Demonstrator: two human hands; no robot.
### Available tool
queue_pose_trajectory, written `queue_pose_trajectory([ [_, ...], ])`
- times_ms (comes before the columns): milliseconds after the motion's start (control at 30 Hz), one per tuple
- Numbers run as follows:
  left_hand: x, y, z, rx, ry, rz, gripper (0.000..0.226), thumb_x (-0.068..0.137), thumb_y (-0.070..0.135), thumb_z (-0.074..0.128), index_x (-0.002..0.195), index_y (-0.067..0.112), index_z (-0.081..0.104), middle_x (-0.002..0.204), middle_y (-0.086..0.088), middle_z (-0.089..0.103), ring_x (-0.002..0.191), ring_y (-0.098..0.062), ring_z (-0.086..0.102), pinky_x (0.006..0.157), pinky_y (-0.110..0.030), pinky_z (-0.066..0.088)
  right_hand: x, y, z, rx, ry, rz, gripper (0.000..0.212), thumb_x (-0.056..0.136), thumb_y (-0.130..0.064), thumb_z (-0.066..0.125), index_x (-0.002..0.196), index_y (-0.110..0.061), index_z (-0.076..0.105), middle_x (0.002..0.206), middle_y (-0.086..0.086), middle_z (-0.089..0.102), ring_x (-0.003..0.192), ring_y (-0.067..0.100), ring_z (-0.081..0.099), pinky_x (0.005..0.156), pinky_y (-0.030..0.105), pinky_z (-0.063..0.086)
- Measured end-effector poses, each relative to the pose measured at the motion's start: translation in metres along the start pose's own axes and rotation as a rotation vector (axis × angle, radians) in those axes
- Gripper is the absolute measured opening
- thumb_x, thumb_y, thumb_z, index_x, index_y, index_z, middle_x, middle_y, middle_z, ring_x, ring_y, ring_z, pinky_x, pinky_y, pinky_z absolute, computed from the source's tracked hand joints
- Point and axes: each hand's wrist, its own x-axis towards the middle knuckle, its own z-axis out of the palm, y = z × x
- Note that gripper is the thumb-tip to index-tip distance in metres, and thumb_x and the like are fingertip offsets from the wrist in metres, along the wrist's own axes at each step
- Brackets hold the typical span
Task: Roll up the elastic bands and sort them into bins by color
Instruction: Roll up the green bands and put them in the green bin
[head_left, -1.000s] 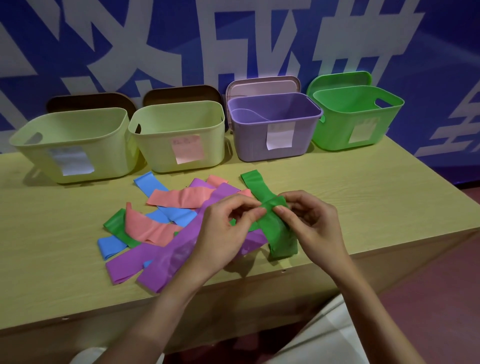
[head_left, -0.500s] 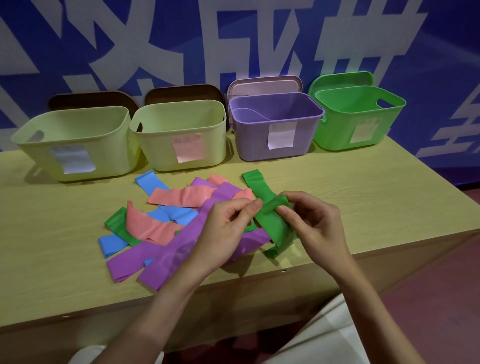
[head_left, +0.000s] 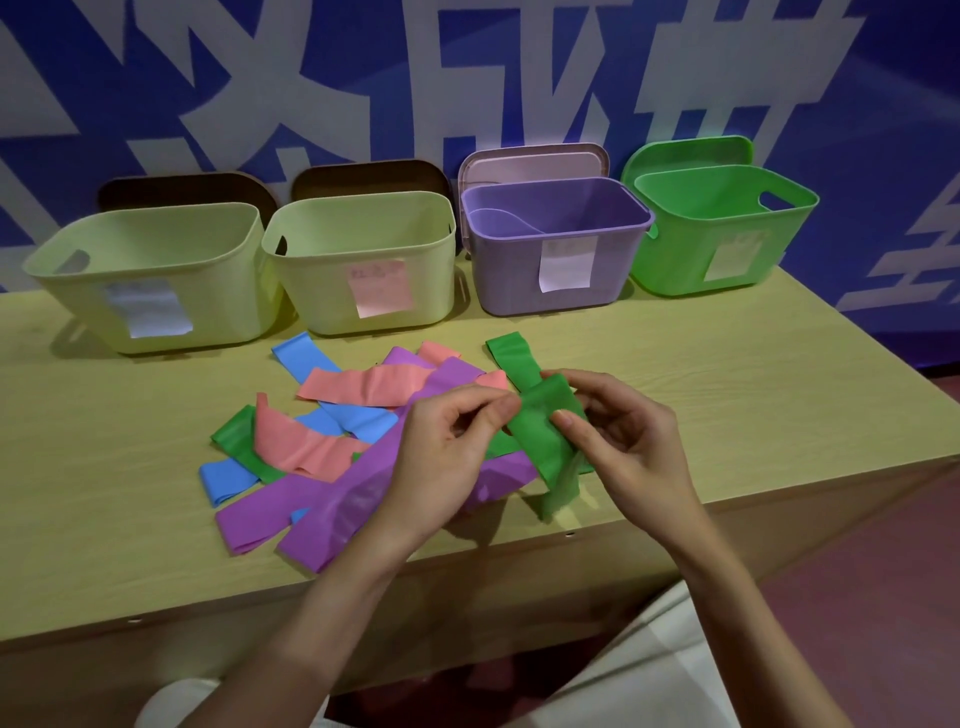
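A green elastic band (head_left: 540, 431) is held above the table's front edge, its upper end folded over and its lower end hanging down. My left hand (head_left: 447, 457) pinches its left edge between thumb and fingertips. My right hand (head_left: 623, 441) pinches its right side, thumb on top. On the table lies a pile of flat bands: purple (head_left: 332, 504), pink (head_left: 363, 387), blue (head_left: 358, 421) and another green one (head_left: 236, 441). Along the back stand two pale yellow bins (head_left: 156, 275) (head_left: 363, 260), a purple bin (head_left: 561, 249) and a green bin (head_left: 717, 228).
The wooden table (head_left: 727, 374) runs right to a corner near the green bin. Each bin carries a paper label on its front. Lids lean behind the bins against a blue wall with white characters. My light-trousered legs show below the table's front edge.
The green band has been folded further at its top and lifted slightly. Its lower end now hangs longer over the table's front edge. Both hands stay pinching it.
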Motion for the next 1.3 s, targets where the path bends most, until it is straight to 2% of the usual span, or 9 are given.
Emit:
queue_pose_trajectory([
  [100, -0.001, 0.001, 0.0, -0.005, -0.059, -0.009, 0.035, 0.093, 0.015, 0.056, 0.058, 0.015, 0.05, 0.054, 0.007, 0.035, 0.055, -0.002, 0.035, 0.055, -0.017, 0.031, 0.0, -0.002, 0.0, -0.007, -0.017, -0.026, 0.026, 0.088, -0.003, 0.064, 0.112, -0.011, 0.066, 0.105, 0.003, 0.072, 0.097, 0.018, 0.068, 0.083, 0.026, 0.054],
  [267, 0.0, -0.005, -0.002, -0.005, -0.139, -0.025, 0.048, 0.094, 0.03, 0.052, 0.059, -0.001, 0.039, 0.058, 0.0, 0.027, 0.058, -0.011, 0.029, 0.056, -0.027, 0.027, -0.002, 0.003, 0.001, -0.039, 0.049, 0.019, 0.015, 0.083, -0.011, 0.067, 0.096, -0.005, 0.067, 0.087, 0.005, 0.071, 0.081, 0.011, 0.068, 0.072, 0.022, 0.054],
  [367, -0.002, -0.006, -0.003, 0.037, -0.129, -0.014, 0.034, 0.095, 0.025, 0.053, 0.065, 0.01, 0.054, 0.057, 0.008, 0.042, 0.058, -0.006, 0.042, 0.06, -0.02, 0.035, -0.003, 0.007, 0.0, -0.053, 0.075, 0.026, 0.02, 0.082, -0.014, 0.067, 0.094, 0.002, 0.065, 0.083, 0.012, 0.069, 0.075, 0.01, 0.066, 0.067, 0.019, 0.052],
  [467, -0.004, -0.005, -0.005, 0.018, -0.09, 0.003, 0.008, 0.088, 0.019, 0.063, 0.091, 0.017, 0.07, 0.081, 0.004, 0.068, 0.078, -0.009, 0.062, 0.071, -0.02, 0.049, -0.002, 0.007, 0.001, -0.049, 0.091, 0.017, 0.021, 0.081, -0.015, 0.068, 0.092, 0.003, 0.064, 0.082, 0.014, 0.068, 0.073, 0.01, 0.065, 0.065, 0.019, 0.052],
  [567, -0.005, -0.005, -0.004, 0.061, -0.052, 0.037, 0.01, 0.083, 0.012, 0.07, 0.091, 0.018, 0.071, 0.081, 0.001, 0.069, 0.077, -0.022, 0.061, 0.07, -0.028, 0.051, -0.001, 0.007, 0.002, -0.057, 0.101, 0.014, 0.023, 0.081, -0.015, 0.068, 0.093, 0.005, 0.064, 0.083, 0.014, 0.069, 0.073, 0.009, 0.064, 0.066, 0.019, 0.052],
  [733, -0.003, -0.003, -0.003, 0.072, 0.006, 0.019, 0.022, 0.085, 0.005, 0.067, 0.085, 0.028, 0.068, 0.081, 0.013, 0.069, 0.079, 0.001, 0.063, 0.073, -0.014, 0.049, -0.001, 0.005, 0.001, 0.057, 0.025, 0.05, 0.03, 0.082, -0.021, 0.074, 0.106, -0.006, 0.065, 0.096, 0.008, 0.072, 0.088, 0.016, 0.069, 0.078, 0.025, 0.055],
  [800, -0.002, 0.001, -0.003, -0.003, -0.032, -0.035, 0.022, 0.086, 0.004, 0.064, 0.084, 0.026, 0.068, 0.075, 0.018, 0.069, 0.077, 0.006, 0.062, 0.071, -0.01, 0.046, -0.001, 0.002, 0.001, 0.068, -0.013, 0.025, 0.027, 0.085, -0.012, 0.068, 0.112, -0.01, 0.064, 0.103, 0.006, 0.072, 0.096, 0.019, 0.068, 0.082, 0.026, 0.055],
  [1033, 0.0, 0.002, -0.011, -0.004, -0.141, -0.042, 0.024, 0.091, 0.015, 0.056, 0.073, 0.027, 0.066, 0.055, 0.015, 0.054, 0.058, 0.002, 0.047, 0.06, -0.015, 0.04, 0.004, -0.001, 0.004, 0.031, -0.006, 0.015, 0.014, 0.082, -0.007, 0.067, 0.096, -0.012, 0.067, 0.09, 0.0, 0.073, 0.084, 0.013, 0.069, 0.076, 0.023, 0.055],
  [1300, -0.005, -0.002, -0.012, 0.061, -0.008, 0.041, 0.021, 0.08, 0.01, 0.073, 0.087, 0.029, 0.069, 0.08, 0.016, 0.071, 0.076, -0.002, 0.063, 0.072, -0.016, 0.051, 0.004, 0.002, 0.009, 0.037, 0.006, 0.028, 0.012, 0.082, -0.011, 0.068, 0.094, -0.011, 0.067, 0.087, -0.003, 0.073, 0.08, 0.008, 0.067, 0.071, 0.019, 0.053],
])
